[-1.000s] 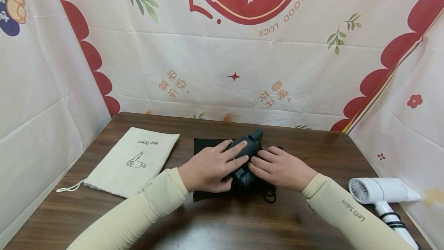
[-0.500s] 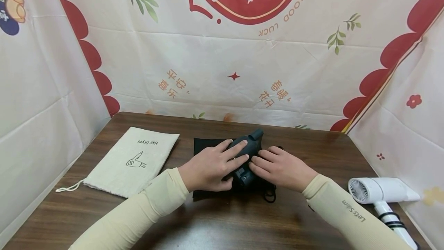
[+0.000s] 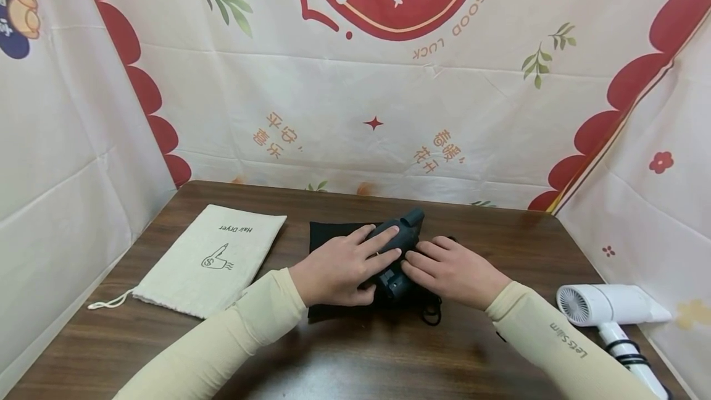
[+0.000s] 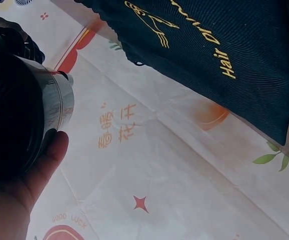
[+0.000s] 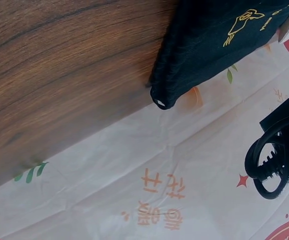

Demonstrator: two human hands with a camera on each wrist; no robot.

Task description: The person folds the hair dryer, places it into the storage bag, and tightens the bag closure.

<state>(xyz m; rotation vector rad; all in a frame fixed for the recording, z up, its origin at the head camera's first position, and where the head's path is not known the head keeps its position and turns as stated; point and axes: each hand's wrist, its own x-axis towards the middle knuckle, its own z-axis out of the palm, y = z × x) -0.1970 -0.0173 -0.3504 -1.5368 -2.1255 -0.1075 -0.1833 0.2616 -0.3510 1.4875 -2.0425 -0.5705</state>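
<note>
A dark hair dryer [image 3: 410,234] lies on a black drawstring pouch [image 3: 324,233] mid-table in the head view. My left hand [image 3: 339,269] holds it from above, fingers spread across its body. From the other side my right hand [image 3: 452,270] grips it with bent fingers; its fingertips are partly hidden. In the left wrist view, the thumb [image 4: 47,160] lies along the dryer's shiny barrel [image 4: 59,95]. Gold lettering and a dryer drawing mark the pouch [image 4: 199,50]. A looped black cord [image 5: 264,160] shows at the edge of the right wrist view.
To the left lies a cream drawstring bag [image 3: 208,258] printed "Hair Dryer". A white hair dryer [image 3: 616,304], with black bands round its handle, lies at the right table edge. Printed cloth [image 3: 344,85] encloses the wooden table [image 3: 355,357] on the back and sides.
Both hands and the dark hair dryer have shifted very slightly to the right over the pouch. The hold looks the same, and the other things have stayed put.
</note>
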